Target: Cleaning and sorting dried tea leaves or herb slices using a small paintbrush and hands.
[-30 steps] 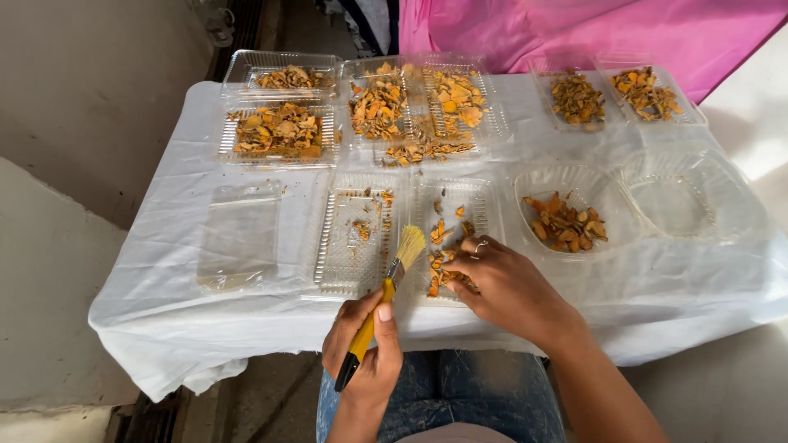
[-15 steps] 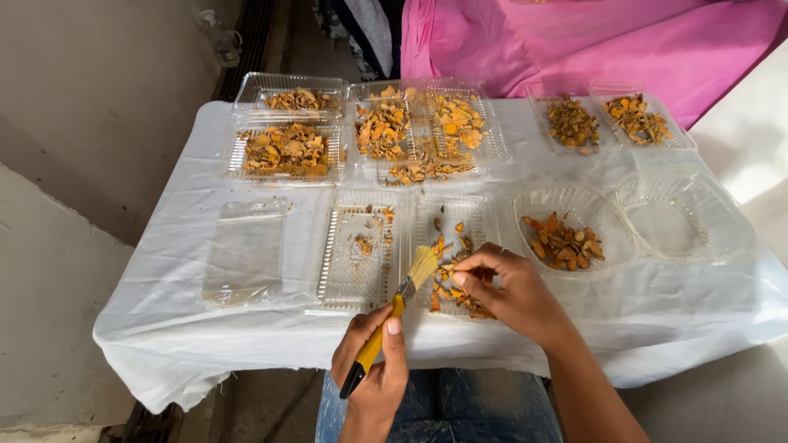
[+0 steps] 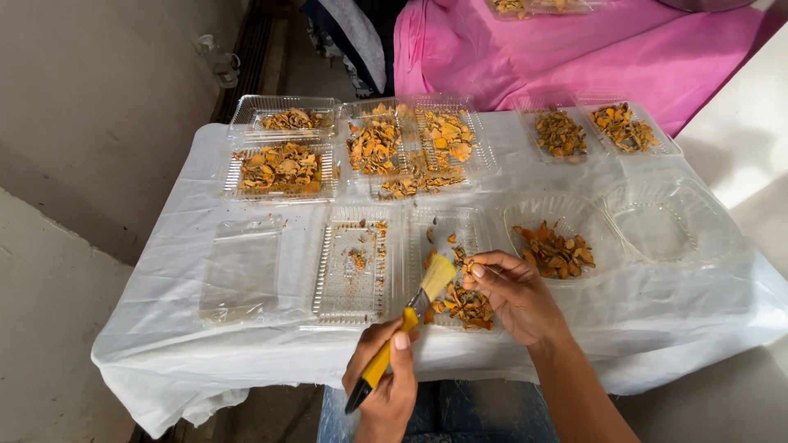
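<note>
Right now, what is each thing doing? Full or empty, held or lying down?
Left hand: grips the brush.
Brush: held, tilted, bristles up by the piece.
Right hand: pinches a small orange piece.
Open clear tray: nearly empty, a few bits.
Round bowl: partly filled with orange pieces.
Far-right bowl: empty.

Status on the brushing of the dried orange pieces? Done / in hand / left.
Done, apparently: the far trays are filled with dried orange pieces. In hand: the left hand holds a yellow-handled brush, bristles by a piece pinched in the right hand, over an open tray holding a small pile. Left: the round bowl's pieces; the flat tray and other bowl look empty.
</note>
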